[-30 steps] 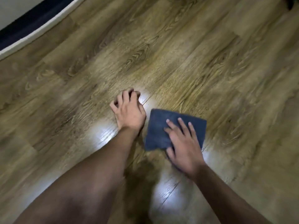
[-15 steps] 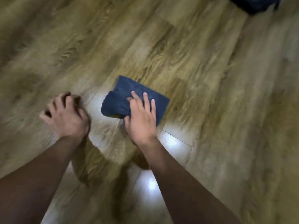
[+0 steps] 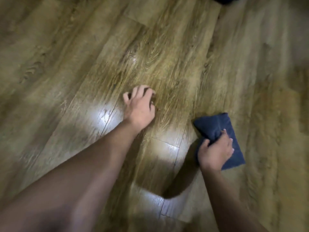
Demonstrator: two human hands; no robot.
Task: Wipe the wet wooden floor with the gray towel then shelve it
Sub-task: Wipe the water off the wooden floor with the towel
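The gray towel point(image 3: 217, 126), dark blue-gray and folded, lies on the wooden floor point(image 3: 167, 47) at the right. My right hand point(image 3: 215, 151) is on its near end, thumb hooked at the towel's left edge and fingers curled over the top, gripping it against the boards. My left hand point(image 3: 139, 106) rests on the bare floor in the middle of the view, fingers curled under, holding nothing. A small wet glint point(image 3: 133, 60) shows on the plank beyond my left hand. No shelf is in sight.
A dark object point(image 3: 225, 0) pokes in at the top edge, right of centre. Bright light patches reflect off the planks point(image 3: 103, 114) between and below my arms. Wooden flooring fills the rest of the view.
My right hand has dragged the towel to the right and nearer to me, away from my left hand. Its fingers, flat before, now curl on the towel. The view has shifted.
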